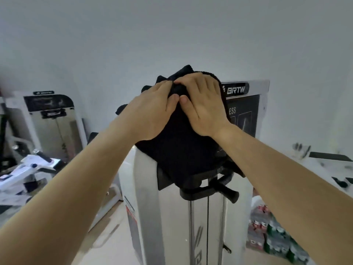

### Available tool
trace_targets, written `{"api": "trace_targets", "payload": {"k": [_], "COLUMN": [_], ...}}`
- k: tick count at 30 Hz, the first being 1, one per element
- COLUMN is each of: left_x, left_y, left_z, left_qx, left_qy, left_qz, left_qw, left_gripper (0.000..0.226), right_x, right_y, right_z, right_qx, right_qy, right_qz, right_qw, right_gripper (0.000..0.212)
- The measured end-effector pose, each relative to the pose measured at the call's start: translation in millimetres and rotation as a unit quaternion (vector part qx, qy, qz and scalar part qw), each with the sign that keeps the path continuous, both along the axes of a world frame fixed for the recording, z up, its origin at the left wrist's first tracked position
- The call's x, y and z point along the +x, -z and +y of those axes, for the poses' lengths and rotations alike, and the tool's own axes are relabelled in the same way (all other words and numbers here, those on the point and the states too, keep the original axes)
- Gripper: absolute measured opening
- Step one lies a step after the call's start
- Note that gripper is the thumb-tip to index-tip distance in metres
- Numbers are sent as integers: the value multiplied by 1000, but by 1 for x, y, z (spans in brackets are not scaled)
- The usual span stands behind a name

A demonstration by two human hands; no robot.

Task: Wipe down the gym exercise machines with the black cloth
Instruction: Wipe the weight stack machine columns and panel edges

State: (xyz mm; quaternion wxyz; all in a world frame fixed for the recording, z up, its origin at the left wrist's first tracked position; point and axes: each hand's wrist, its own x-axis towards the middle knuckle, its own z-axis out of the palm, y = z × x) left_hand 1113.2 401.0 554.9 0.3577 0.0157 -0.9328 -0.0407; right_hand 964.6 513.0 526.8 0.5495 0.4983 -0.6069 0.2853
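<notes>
Black cloth [181,150] drapes over white machine [145,197] top.

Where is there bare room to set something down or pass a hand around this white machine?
The pale floor between the tall white weight machine and the low white machine frame at left looks bare. The machine's top is taken: the black cloth covers it under the left hand and right hand. Right of it, shrink-wrapped drink packs crowd the floor.

Black badge [236,90] atop white machine housing [265,96]: read "BRTW" in white letters. Dark placard [246,115] beneath: only "ESS" showed. Small badge [43,92] on left machine [57,127]: lettering too blurred to read
</notes>
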Motion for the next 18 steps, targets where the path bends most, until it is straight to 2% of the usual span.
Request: {"api": "trace_targets", "payload": {"k": [4, 11, 15, 18], "left_x": [-17, -37, -39, -27], "left_y": [2, -7, -7, 5], "left_z": [22, 37, 43, 35], "left_qx": [-96, -194, -205, -186], "left_qy": [-110, -197, -226, -206], "left_qz": [58, 91, 98, 134], "left_qw": [988, 957, 947, 951], "left_gripper": [38, 43, 43, 39], "right_x": [-24, -56, -62, -40], "right_y": [-7, -11, -11, -10], "right_z": [9, 18, 21, 9], "right_qx": [7, -13, -37, -47], "right_qy": [-32, -43, -38, -18], "right_qz": [-5, -35, -65, -59], "right_qw": [999, 998, 996, 997], "right_gripper": [47, 46, 45, 41]}}
